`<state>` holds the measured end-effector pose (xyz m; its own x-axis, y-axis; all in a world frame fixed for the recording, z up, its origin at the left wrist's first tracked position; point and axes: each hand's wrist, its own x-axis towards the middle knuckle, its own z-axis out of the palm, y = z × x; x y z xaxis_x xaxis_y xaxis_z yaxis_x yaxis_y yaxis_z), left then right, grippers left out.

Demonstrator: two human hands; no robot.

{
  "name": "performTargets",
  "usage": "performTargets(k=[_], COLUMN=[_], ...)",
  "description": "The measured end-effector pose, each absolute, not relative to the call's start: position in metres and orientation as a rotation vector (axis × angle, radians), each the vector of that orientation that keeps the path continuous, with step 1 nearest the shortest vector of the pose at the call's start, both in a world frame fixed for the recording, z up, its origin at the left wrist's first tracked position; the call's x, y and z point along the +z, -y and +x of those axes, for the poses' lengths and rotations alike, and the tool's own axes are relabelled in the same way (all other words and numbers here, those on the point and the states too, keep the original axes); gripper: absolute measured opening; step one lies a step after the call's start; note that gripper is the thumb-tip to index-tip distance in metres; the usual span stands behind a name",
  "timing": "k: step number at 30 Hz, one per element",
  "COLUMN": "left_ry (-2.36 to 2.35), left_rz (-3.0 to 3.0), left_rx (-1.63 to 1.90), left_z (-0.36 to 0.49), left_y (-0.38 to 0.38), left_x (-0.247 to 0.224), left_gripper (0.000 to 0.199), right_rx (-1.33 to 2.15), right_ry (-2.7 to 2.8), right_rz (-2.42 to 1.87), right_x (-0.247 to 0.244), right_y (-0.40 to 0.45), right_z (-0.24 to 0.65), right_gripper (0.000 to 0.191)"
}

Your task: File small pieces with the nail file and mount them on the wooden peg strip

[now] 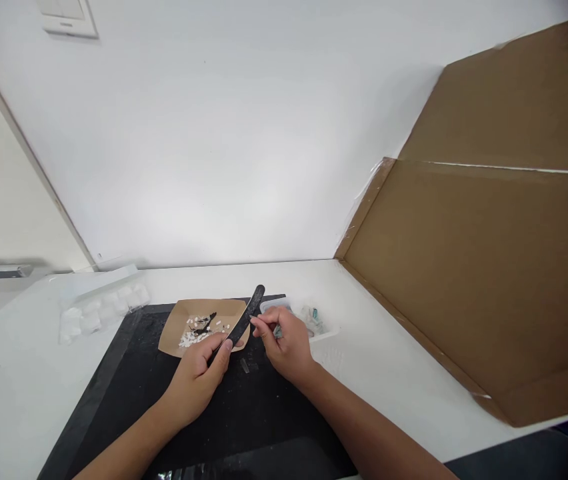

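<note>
A curved black strip (247, 315) slants up and to the right, its lower end gripped between the thumb and fingers of my left hand (199, 380). My right hand (287, 343) is pinched beside the strip's right edge; what its fingertips hold is too small to make out. Behind my left hand lies a brown paper tray (177, 325), with many small white pieces (195, 335) and some dark scraps (205, 325) in it. Both hands are above a black mat (244, 420).
A clear plastic pack with white compartments (104, 308) lies at the left on the white table (9, 393). Right of the mat, partly behind my right hand, is a white tray (327, 333) with greenish, clear items. Large cardboard panels (484, 267) stand at the right.
</note>
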<state>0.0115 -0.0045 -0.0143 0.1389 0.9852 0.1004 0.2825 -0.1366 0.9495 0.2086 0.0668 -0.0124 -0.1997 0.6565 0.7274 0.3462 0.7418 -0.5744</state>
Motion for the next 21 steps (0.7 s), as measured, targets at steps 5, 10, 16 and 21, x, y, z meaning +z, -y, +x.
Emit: performTargets(k=[5, 10, 16, 21], left_ry=[-1.271, -1.275, -1.285, -1.302], left_rz=[1.591, 1.589, 1.593, 1.664], left_rx=[1.085, 1.063, 1.063, 1.055], left_z=[0.011, 0.01, 0.01, 0.009], left_y=[0.003, 0.003, 0.001, 0.002], left_x=[-0.015, -0.015, -0.017, -0.016], left_gripper=[0.041, 0.041, 0.041, 0.041], right_rx=[0.36, 0.394, 0.442, 0.412], right_ry=[1.967, 1.817, 1.879, 1.985], right_rz=[-0.645, -0.852, -0.865, -0.756], right_x=[-0.016, -0.012, -0.011, -0.014], right_y=[-0.06, -0.062, -0.062, -0.056], right_z=[0.205, 0.205, 0.208, 0.203], right_gripper=[0.013, 0.018, 0.023, 0.02])
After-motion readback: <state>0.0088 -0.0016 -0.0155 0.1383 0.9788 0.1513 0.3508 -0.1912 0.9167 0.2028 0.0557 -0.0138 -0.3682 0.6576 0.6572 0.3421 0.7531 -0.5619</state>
